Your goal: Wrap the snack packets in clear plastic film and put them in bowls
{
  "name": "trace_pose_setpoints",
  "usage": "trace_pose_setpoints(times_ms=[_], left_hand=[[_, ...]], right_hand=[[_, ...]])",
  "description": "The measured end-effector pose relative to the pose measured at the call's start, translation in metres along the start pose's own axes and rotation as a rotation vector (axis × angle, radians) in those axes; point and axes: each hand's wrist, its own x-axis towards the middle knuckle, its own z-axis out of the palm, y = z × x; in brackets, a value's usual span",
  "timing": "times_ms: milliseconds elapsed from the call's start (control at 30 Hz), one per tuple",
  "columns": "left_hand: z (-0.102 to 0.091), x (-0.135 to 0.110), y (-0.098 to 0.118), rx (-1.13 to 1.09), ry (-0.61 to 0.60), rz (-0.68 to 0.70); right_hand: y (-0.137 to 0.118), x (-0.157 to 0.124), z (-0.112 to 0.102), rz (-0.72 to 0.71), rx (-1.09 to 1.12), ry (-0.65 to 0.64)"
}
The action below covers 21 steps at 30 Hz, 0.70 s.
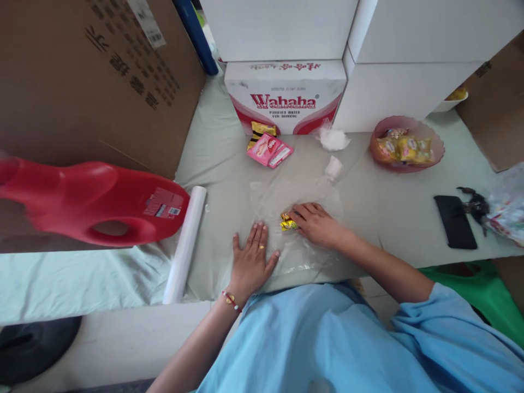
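Observation:
My left hand (251, 259) lies flat with fingers spread on the covered table, at the left edge of a clear plastic sheet (266, 196). My right hand (316, 222) rests on that sheet, its fingers curled over some small yellow wrapped candies (289, 222). The candies show to the left of the fingertips, and the rest of them is hidden under the hand. Beyond the sheet lie a crumpled white wad (333, 167) and a larger whitish plastic bundle (333, 138).
Pink packets (270, 150) and a yellow packet (262, 131) lie before a Wahaha carton (286, 98). A pink bowl (374, 147) holds yellow-wrapped snacks. A black phone (455, 222) is at right. A white roll (186, 245) and a red jug (85, 202) stand at left.

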Motion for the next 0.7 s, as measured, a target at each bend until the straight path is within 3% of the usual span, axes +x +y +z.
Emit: trace_pose_setpoints(times_ms=[267, 700], left_hand=[[0.0, 0.0, 0.0, -0.003, -0.006, 0.001], [-0.002, 0.0, 0.001, -0.039, 0.006, 0.011]], right_hand=[[-0.003, 0.005, -0.009, 0.091, -0.108, -0.125], [0.015, -0.002, -0.021, 0.136, -0.089, -0.174]])
